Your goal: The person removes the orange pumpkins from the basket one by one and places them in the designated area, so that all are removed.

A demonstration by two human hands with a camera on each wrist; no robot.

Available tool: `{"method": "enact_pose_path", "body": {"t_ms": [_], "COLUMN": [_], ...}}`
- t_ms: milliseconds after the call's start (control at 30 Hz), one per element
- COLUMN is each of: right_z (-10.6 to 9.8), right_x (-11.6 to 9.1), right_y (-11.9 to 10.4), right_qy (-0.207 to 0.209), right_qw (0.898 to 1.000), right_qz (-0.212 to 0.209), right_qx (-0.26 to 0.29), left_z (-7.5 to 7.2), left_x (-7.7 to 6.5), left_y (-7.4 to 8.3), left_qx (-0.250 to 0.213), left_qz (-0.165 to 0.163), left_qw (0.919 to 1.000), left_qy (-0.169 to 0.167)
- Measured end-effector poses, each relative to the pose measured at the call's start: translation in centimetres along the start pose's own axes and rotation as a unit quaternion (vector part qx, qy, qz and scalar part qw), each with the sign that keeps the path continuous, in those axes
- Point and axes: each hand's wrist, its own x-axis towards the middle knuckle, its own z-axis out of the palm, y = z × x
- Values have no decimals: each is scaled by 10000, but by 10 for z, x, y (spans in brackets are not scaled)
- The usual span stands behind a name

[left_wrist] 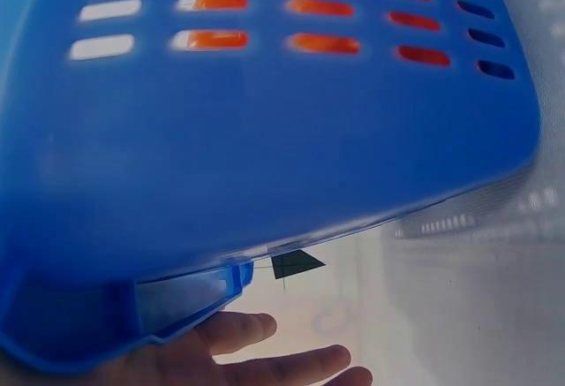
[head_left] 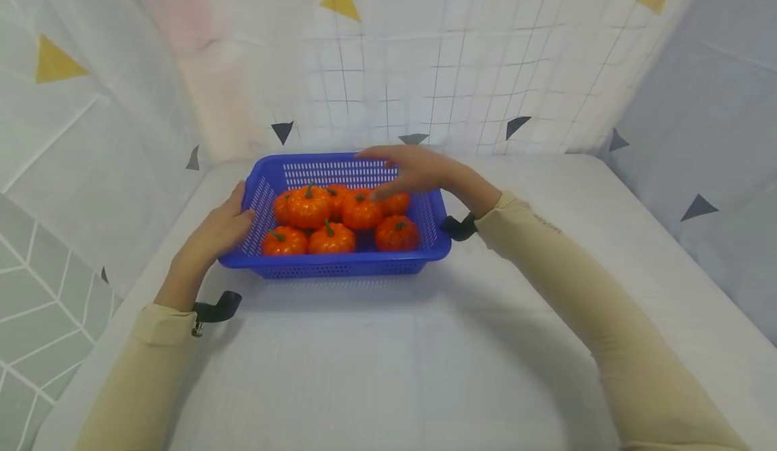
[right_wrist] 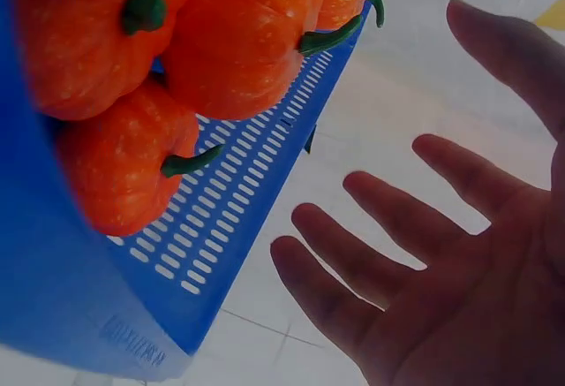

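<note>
A blue plastic basket (head_left: 346,260) with slotted walls holds several small orange pumpkins (head_left: 330,238) with green stems. My left hand (head_left: 221,228) grips the basket's left rim, thumb at the top edge; in the left wrist view its fingers (left_wrist: 291,366) extend along the outside, under the rim. Above the back right of the basket hovers my right hand (head_left: 415,168), fingers spread and nothing held. From the right wrist, its spread fingers (right_wrist: 380,253) show beside the basket wall, apart from the nearest pumpkin (right_wrist: 132,161).
The basket stands on a white-covered table (head_left: 340,370), toward its back edge. White sheeting (head_left: 400,53) with grid lines and yellow and dark triangles hangs behind. Grey patterned cloth (head_left: 48,289) closes the left side. Each wrist carries a black camera mount (head_left: 218,308).
</note>
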Motion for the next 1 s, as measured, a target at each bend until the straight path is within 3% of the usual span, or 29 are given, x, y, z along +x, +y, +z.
{"method": "enact_pose_path", "body": {"t_ms": [300, 600, 800, 1000], "right_z": [1, 9, 14, 18], "right_x": [20, 33, 38, 41], "right_y": [3, 9, 9, 7], "right_qy": [-574, -1081, -1240, -1386], "right_qw": [9949, 9901, 9877, 9883], "right_qz": [84, 109, -91, 19], "right_qx": [826, 889, 947, 636], "left_z": [1, 2, 2, 2], "left_x": [-1, 0, 0, 0], "left_y": [-2, -3, -4, -2], "left_qx": [-16, -53, -61, -5], "left_qz": [44, 69, 40, 20], "left_qw": [10000, 9999, 9999, 9999], "left_qy": [54, 102, 115, 129]}}
